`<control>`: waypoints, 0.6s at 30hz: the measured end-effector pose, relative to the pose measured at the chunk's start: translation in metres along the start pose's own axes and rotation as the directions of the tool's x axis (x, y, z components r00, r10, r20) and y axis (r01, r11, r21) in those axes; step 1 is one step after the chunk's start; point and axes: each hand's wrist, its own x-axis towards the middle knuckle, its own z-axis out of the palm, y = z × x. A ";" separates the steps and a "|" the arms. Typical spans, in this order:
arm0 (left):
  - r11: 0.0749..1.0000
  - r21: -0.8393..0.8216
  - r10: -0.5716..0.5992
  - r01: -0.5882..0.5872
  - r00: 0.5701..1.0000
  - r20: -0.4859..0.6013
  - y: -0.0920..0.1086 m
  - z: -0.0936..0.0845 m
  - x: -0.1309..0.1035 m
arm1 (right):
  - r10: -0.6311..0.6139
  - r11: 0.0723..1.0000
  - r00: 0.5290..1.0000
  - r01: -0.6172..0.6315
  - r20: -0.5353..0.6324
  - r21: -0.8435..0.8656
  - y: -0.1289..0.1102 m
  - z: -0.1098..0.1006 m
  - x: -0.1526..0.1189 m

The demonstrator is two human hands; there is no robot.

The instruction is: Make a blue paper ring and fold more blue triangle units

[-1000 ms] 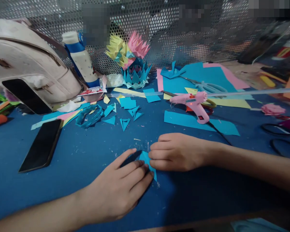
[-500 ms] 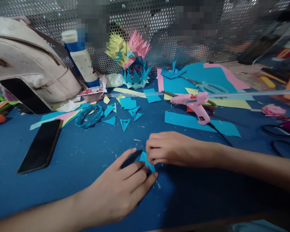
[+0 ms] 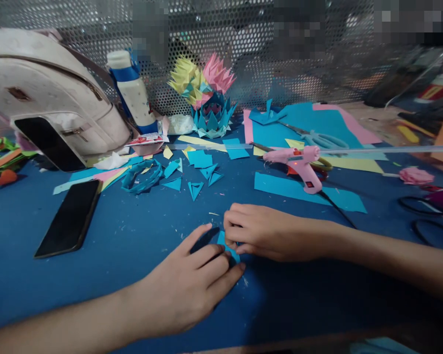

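Observation:
A small piece of blue paper (image 3: 233,251) lies on the blue tabletop between my hands, partly covered by fingers. My left hand (image 3: 197,282) holds it down from the left, its middle fingers bent onto it and one finger stretched away above. From the right, my right hand (image 3: 256,230) pinches the paper's upper edge with curled fingers; the fingertips are partly hidden. Several folded blue paper triangles (image 3: 195,190) lie beyond my hands. A pink glue gun (image 3: 299,162) rests behind my right hand beside a blue paper strip (image 3: 345,197).
Paper flowers (image 3: 214,115) stand at the back. Scissors (image 3: 323,140) lie on blue and pink sheets. At the left are a phone (image 3: 70,219), a second phone (image 3: 47,142) leaning on a backpack (image 3: 59,88), a bottle (image 3: 133,96) and a blue paper ring (image 3: 142,177).
The view has shifted slightly, so most things appear a little further right. Both hands keep nearly the same pose on the blue paper, with my right fingers moved slightly.

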 end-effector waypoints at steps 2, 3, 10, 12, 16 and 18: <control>1.000 0.006 0.006 -0.006 1.000 0.003 0.000 0.000 0.000 | -0.018 1.000 1.000 0.018 -0.024 -0.003 0.000 0.004 0.001; 1.000 0.006 0.007 -0.007 1.000 0.004 0.000 0.000 -0.001 | -0.024 1.000 0.999 0.024 -0.039 0.005 0.001 0.006 0.002; 1.000 0.002 0.008 -0.008 1.000 0.002 0.000 0.000 -0.002 | 0.010 0.992 0.995 0.003 -0.103 0.129 0.003 0.011 0.003; 1.000 -0.003 0.004 -0.004 1.000 -0.001 0.000 0.000 -0.002 | 0.006 0.985 0.993 0.015 -0.119 0.172 0.004 0.010 0.002; 1.000 -0.015 -0.005 0.005 1.000 -0.003 0.000 -0.001 -0.001 | 0.010 0.970 0.985 0.031 -0.170 0.240 0.007 0.010 -0.002; 1.000 -0.022 -0.011 0.011 1.000 0.001 0.000 -0.001 -0.001 | 0.015 0.968 0.980 0.036 -0.200 0.247 0.009 0.011 -0.005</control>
